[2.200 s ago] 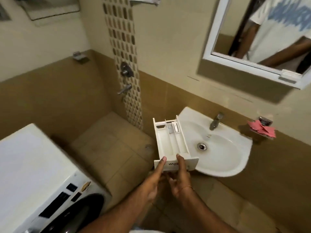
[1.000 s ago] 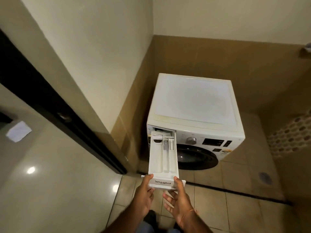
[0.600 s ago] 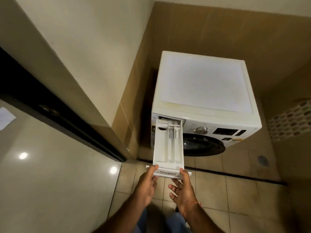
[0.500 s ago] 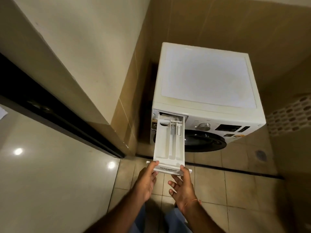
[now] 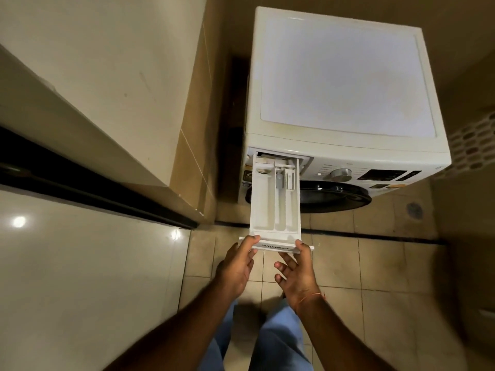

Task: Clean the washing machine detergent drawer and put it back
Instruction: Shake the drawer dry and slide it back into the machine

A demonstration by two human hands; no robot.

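Note:
The white detergent drawer (image 5: 273, 202) is long, with three compartments and a lettered front panel. Its far end sits at the open drawer slot (image 5: 281, 156) in the upper left of the white washing machine (image 5: 345, 76). My left hand (image 5: 237, 265) grips the panel's left end, thumb on top. My right hand (image 5: 296, 271) holds the right end with its thumb on top, its other fingers spread loosely under the panel. The rest of the drawer hangs out in the air over the floor.
A cream wall corner (image 5: 184, 188) juts out left of the machine, with a dark door track (image 5: 93, 194) running along the floor. A control dial (image 5: 340, 174) and the dark round door (image 5: 332, 196) are on the machine's front. Tan floor tiles (image 5: 375, 263) lie below.
I turned from the sink to the washing machine carrying the drawer. Over the last second the drawer moved forward until its far end reached the slot.

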